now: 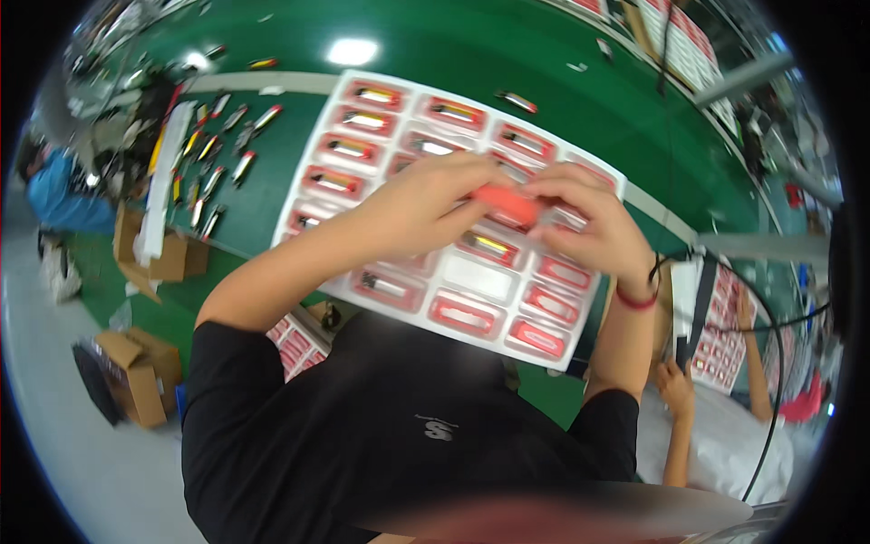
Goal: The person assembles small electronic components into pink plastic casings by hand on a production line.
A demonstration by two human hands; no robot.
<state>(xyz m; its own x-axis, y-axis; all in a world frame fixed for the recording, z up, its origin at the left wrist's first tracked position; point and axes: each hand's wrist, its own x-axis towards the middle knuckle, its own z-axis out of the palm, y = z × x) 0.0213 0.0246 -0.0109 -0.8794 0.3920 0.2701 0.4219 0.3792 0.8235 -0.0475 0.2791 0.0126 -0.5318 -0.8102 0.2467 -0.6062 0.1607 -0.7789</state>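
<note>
A white tray (308, 195) lies before me with rows of clear-topped pockets, many lined with red inserts. Some inserts hold a slim item (362, 120) in silver, black, yellow and red, whose kind I cannot tell; several nearest me show only a pale middle. Over the tray, a red rectangular piece (509, 207), smeared by motion, is between my hands. My left hand (435, 204) is closed on its left end. The fingers and thumb of my right hand (594, 218) pinch its right end. One pocket (478, 277) below them is plain white, without red.
Loose slim items (243, 169) lie scattered on the green table (263, 218) at the left; a few (517, 102) lie beyond the tray. Cardboard boxes (136, 363) stand lower left. At the right, a co-worker's hand (675, 385) is beside another tray (725, 331), near a black cable (781, 363).
</note>
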